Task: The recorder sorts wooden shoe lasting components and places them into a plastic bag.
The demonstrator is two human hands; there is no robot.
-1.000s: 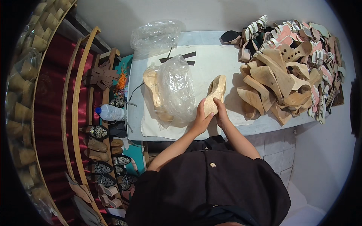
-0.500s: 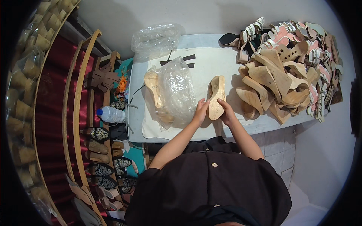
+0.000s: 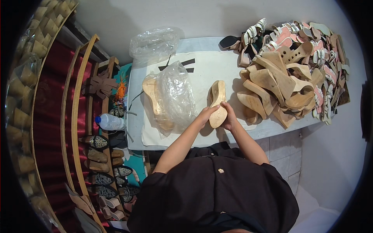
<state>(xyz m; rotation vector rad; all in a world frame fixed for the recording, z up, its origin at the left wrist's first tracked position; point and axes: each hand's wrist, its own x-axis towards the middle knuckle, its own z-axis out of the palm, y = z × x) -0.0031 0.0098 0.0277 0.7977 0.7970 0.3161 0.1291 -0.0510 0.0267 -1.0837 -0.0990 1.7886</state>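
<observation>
Over the near middle of the table, my left hand (image 3: 206, 115) and my right hand (image 3: 230, 116) both grip a pale wooden shoe sole (image 3: 220, 92). Its broad end points toward me, and a raised wooden part shows along its left side; I cannot tell if that is a second sole. My left thumb lies across the face of the sole, while my right fingers wrap its right edge. Left of my hands, a clear plastic bag (image 3: 176, 93) lies against another wooden sole (image 3: 150, 91) and partly covers it.
To the right rises a heap of wooden soles (image 3: 274, 83), with strappy sandals (image 3: 324, 58) behind it. Black strips (image 3: 188, 66) lie on the white sheet (image 3: 217, 62). Another clear bag (image 3: 153, 44) sits at the back left. A wooden shoe rack (image 3: 79, 116) and water bottle (image 3: 110, 122) stand left.
My left thumb has moved from the sole's left edge onto its face. The sole has turned slightly in my hands, and the whole view has shifted a little.
</observation>
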